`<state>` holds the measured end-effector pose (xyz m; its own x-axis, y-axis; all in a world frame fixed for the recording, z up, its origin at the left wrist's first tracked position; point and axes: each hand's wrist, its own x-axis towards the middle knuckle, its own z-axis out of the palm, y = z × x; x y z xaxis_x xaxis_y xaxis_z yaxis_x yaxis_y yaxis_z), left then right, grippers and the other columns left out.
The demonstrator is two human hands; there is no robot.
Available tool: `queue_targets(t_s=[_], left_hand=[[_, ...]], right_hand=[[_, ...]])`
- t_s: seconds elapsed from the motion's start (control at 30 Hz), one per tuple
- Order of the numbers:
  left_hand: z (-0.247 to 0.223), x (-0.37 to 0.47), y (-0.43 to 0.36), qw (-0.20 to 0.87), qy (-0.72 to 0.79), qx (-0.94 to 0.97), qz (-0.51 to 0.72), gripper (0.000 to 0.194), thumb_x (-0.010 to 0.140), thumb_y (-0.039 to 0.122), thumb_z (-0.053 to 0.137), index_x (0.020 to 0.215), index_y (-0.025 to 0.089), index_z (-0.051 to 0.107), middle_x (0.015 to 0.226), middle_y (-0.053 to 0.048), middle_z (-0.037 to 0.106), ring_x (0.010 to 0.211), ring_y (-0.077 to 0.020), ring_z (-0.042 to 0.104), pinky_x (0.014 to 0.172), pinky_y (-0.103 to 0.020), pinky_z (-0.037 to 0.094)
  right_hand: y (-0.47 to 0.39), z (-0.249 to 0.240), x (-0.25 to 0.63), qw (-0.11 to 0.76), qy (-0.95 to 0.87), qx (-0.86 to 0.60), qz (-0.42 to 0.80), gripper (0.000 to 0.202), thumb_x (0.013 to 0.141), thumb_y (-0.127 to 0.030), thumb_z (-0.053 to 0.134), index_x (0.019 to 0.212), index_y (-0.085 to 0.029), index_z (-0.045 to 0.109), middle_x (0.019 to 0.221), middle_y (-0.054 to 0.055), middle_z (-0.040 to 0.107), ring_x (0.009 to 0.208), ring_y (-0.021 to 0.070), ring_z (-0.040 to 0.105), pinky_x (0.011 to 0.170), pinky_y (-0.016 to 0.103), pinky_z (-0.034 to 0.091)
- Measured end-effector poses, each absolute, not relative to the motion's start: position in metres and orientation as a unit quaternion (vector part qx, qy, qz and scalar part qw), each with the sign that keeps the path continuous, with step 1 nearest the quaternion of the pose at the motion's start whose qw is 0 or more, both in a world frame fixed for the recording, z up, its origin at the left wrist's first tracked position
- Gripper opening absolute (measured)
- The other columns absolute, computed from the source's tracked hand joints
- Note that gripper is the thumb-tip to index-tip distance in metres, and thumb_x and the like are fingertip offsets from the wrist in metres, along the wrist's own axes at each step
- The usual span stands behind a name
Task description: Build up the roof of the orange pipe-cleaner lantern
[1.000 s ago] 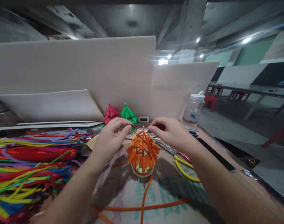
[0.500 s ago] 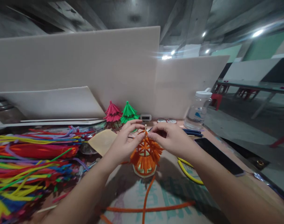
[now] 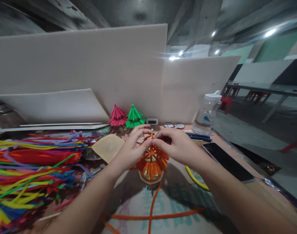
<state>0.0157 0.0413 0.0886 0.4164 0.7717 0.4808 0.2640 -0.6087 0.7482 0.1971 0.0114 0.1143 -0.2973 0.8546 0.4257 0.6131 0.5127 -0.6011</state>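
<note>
An orange pipe-cleaner structure (image 3: 149, 169), shaped like a tiered tree or pagoda, stands upright on a pale base in front of me. A thin pale stick (image 3: 152, 131) pokes out of its top. My left hand (image 3: 131, 143) is at the left of the top, thumb and fingers closed on the orange pipe cleaner there. From the right, my right hand (image 3: 177, 143) pinches the same top part, its fingertips nearly meeting the left thumb. The fingertips partly hide what they grip. Loose orange pipe cleaners (image 3: 129, 217) lie crossed on the table nearer me.
Bundles of coloured pipe cleaners (image 3: 29, 175) cover the left side. Behind stand a pink tree (image 3: 117, 116), a green tree (image 3: 135, 117) and white boards (image 3: 109, 65). On the right are a water bottle (image 3: 205, 115), a phone (image 3: 227, 162) and a yellow pipe cleaner (image 3: 196, 178).
Both hands stay at the top of the orange structure. The right fingertips have shifted slightly left, closer to the left thumb. The view has tilted a little.
</note>
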Motion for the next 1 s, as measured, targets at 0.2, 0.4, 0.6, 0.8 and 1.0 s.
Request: queue_targets(t_s=[0.2, 0.4, 0.6, 0.8, 1.0], left_hand=[[0.085, 0.017, 0.043, 0.32, 0.328, 0.779, 0.428, 0.011, 0.092, 0.031, 0.054, 0.092, 0.021, 0.059, 0.132, -0.012, 0.049, 0.129, -0.028, 0.046, 0.111, -0.05, 0.033], [0.086, 0.017, 0.043, 0.32, 0.328, 0.779, 0.427, 0.012, 0.092, 0.031, 0.052, 0.091, 0.021, 0.058, 0.132, -0.012, 0.049, 0.129, -0.0268, 0.045, 0.111, -0.049, 0.032], [0.087, 0.017, 0.041, 0.318, 0.328, 0.782, 0.424, 0.012, 0.092, 0.031, 0.053, 0.091, 0.02, 0.059, 0.13, -0.011, 0.05, 0.128, -0.0266, 0.046, 0.111, -0.048, 0.032], [0.085, 0.016, 0.042, 0.316, 0.328, 0.782, 0.426, 0.015, 0.093, 0.033, 0.053, 0.092, 0.02, 0.061, 0.132, -0.011, 0.05, 0.128, -0.0266, 0.047, 0.111, -0.047, 0.033], [0.092, 0.001, 0.049, 0.344, 0.342, 0.756, 0.439, 0.04, 0.091, 0.041, 0.058, 0.127, 0.022, 0.053, 0.136, -0.011, 0.054, 0.124, -0.0266, 0.052, 0.101, -0.041, 0.045]], right_hand=[[0.011, 0.116, 0.197, 0.369, -0.788, -0.458, 0.182, 0.018, 0.089, -0.02, 0.055, 0.079, -0.018, 0.069, 0.08, 0.002, 0.071, 0.071, 0.0145, 0.06, 0.064, 0.026, 0.039], [0.012, 0.115, 0.197, 0.369, -0.785, -0.465, 0.179, 0.017, 0.09, -0.018, 0.055, 0.079, -0.017, 0.068, 0.08, 0.002, 0.07, 0.072, 0.0148, 0.059, 0.065, 0.026, 0.039], [0.013, 0.115, 0.196, 0.37, -0.784, -0.465, 0.178, 0.016, 0.089, -0.018, 0.056, 0.078, -0.018, 0.068, 0.08, 0.002, 0.071, 0.074, 0.0154, 0.061, 0.066, 0.026, 0.04], [0.014, 0.114, 0.197, 0.365, -0.791, -0.464, 0.162, 0.018, 0.09, -0.021, 0.056, 0.078, -0.018, 0.068, 0.081, 0.003, 0.071, 0.074, 0.0158, 0.061, 0.065, 0.027, 0.04], [-0.01, 0.14, 0.217, 0.51, -0.73, -0.385, 0.244, 0.021, 0.092, -0.037, 0.054, 0.092, -0.022, 0.068, 0.083, 0.004, 0.07, 0.074, 0.0169, 0.063, 0.064, 0.029, 0.048]])
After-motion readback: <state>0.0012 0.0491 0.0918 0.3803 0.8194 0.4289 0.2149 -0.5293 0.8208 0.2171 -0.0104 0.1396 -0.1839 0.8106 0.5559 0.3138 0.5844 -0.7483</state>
